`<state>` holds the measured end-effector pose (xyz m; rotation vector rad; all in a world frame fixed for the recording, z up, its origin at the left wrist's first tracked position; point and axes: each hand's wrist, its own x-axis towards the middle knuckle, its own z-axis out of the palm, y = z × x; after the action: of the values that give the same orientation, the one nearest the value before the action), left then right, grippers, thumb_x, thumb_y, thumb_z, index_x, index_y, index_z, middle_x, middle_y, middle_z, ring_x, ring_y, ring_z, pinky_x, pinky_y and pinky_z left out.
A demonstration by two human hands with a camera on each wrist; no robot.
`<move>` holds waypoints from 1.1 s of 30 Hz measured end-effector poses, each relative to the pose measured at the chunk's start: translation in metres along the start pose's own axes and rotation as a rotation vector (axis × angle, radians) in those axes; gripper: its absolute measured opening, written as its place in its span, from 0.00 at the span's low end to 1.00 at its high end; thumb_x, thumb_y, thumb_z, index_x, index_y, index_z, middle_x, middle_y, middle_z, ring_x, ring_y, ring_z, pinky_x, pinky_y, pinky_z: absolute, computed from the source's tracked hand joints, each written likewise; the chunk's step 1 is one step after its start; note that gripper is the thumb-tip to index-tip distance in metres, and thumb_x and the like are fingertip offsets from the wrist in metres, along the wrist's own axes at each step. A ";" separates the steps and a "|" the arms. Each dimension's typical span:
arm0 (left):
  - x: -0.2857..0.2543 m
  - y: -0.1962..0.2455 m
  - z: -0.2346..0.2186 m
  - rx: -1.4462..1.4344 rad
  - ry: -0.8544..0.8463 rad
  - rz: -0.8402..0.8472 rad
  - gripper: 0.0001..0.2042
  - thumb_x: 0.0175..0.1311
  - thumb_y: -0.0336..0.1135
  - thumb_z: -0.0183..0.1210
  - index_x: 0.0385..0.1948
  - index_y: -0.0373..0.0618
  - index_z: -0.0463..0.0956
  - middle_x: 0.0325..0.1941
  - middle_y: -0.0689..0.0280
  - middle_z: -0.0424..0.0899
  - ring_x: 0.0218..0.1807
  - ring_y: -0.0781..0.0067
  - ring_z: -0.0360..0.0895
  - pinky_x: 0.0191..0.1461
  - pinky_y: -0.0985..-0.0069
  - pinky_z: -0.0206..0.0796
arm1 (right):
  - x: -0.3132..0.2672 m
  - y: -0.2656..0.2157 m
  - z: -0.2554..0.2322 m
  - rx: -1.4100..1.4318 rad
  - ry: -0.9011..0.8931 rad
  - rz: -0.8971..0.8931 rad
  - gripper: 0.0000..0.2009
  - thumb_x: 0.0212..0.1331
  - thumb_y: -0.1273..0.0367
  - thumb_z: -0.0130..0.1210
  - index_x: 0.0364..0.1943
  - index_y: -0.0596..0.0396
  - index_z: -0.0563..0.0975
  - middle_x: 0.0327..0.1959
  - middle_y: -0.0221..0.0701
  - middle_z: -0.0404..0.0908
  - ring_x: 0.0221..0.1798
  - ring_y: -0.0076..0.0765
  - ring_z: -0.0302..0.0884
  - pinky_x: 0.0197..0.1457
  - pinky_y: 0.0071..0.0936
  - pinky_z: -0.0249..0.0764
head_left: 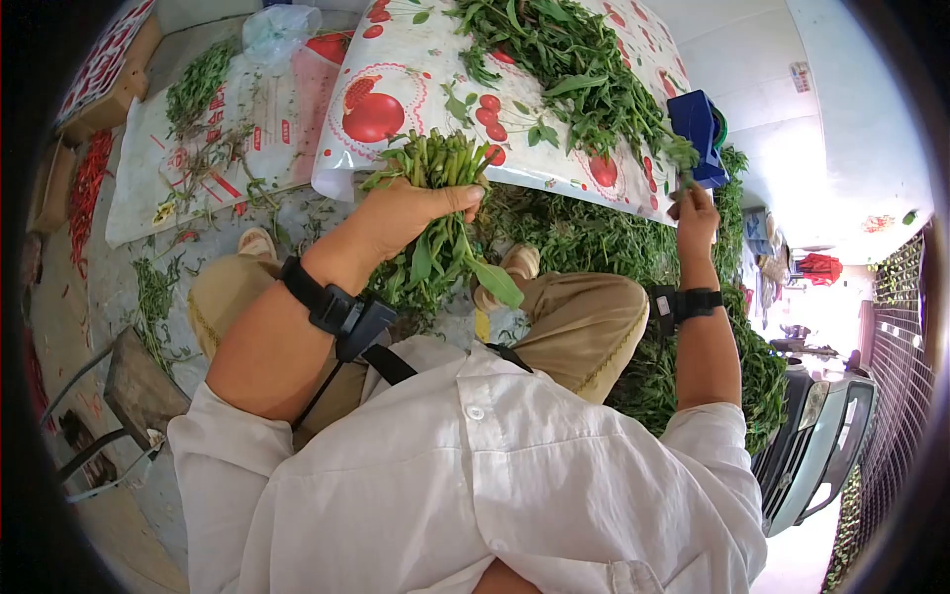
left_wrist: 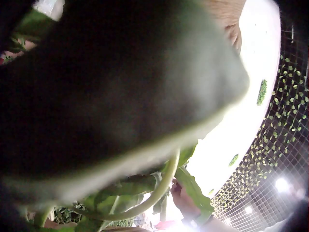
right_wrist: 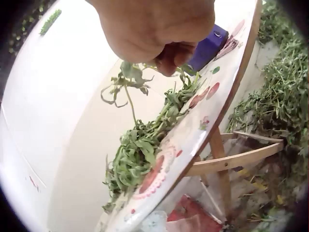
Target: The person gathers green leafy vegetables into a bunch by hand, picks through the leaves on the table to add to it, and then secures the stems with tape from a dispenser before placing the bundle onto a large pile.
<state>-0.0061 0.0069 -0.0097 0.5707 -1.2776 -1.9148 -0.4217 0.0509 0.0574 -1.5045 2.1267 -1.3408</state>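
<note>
**Bunch Gripped in Left Hand, Sprig Pinched in Right**

And here a bunch of leafy stems [head_left: 435,163] is gripped by the left hand [head_left: 421,210], the thumb laid across it; it is held just off the near edge of the table [head_left: 445,49], cut ends towards the table, leaves hanging towards the body. Over on the other side, a small sprig [head_left: 681,153] is pinched between the curled fingers of the right hand [head_left: 696,218], right beside the blue box [head_left: 693,129]. The table is covered by a fruit-patterned cloth, and a loose heap of greens [head_left: 584,84] is spread across it. More greens [head_left: 594,238] are piled on the floor below, and a clear plastic bag [head_left: 282,35] is seen beyond, left of the table.
</note>
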 end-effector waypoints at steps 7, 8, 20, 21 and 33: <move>-0.002 0.000 0.001 -0.041 0.003 -0.012 0.08 0.56 0.38 0.57 0.26 0.43 0.75 0.25 0.71 0.75 0.31 0.80 0.69 0.39 0.79 0.62 | 0.004 -0.024 -0.019 -0.070 -0.299 0.070 0.10 0.52 0.77 0.50 0.39 0.63 0.75 0.18 0.25 0.71 0.18 0.17 0.62 0.22 0.15 0.58; -0.002 0.001 0.001 -0.055 -0.004 -0.012 0.08 0.57 0.38 0.57 0.26 0.43 0.75 0.25 0.71 0.75 0.31 0.80 0.69 0.39 0.79 0.62 | 0.004 -0.027 -0.023 -0.067 -0.274 0.090 0.10 0.51 0.77 0.50 0.39 0.64 0.76 0.18 0.25 0.71 0.19 0.17 0.62 0.22 0.15 0.58; -0.002 0.000 -0.002 -0.018 -0.027 0.011 0.10 0.56 0.40 0.58 0.25 0.43 0.75 0.26 0.72 0.76 0.32 0.80 0.69 0.40 0.80 0.62 | -0.004 -0.059 -0.023 0.081 -0.200 0.017 0.12 0.56 0.76 0.46 0.43 0.67 0.73 0.27 0.32 0.76 0.31 0.24 0.73 0.37 0.18 0.70; -0.002 0.000 -0.002 -0.014 -0.026 0.019 0.09 0.57 0.38 0.58 0.28 0.42 0.75 0.26 0.71 0.76 0.31 0.80 0.70 0.39 0.79 0.62 | -0.006 -0.063 -0.023 0.015 -0.306 0.027 0.11 0.56 0.76 0.47 0.41 0.66 0.75 0.25 0.30 0.75 0.29 0.22 0.71 0.35 0.17 0.68; 0.000 -0.003 -0.002 -0.057 -0.032 0.028 0.09 0.57 0.35 0.57 0.34 0.39 0.75 0.26 0.68 0.76 0.31 0.78 0.72 0.38 0.78 0.63 | -0.041 -0.116 0.024 0.065 -0.895 0.127 0.08 0.53 0.77 0.51 0.36 0.63 0.78 0.28 0.26 0.77 0.27 0.21 0.71 0.33 0.18 0.68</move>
<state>-0.0057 0.0060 -0.0132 0.4929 -1.2408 -1.9378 -0.3133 0.0644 0.1197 -1.5038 1.5328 -0.5053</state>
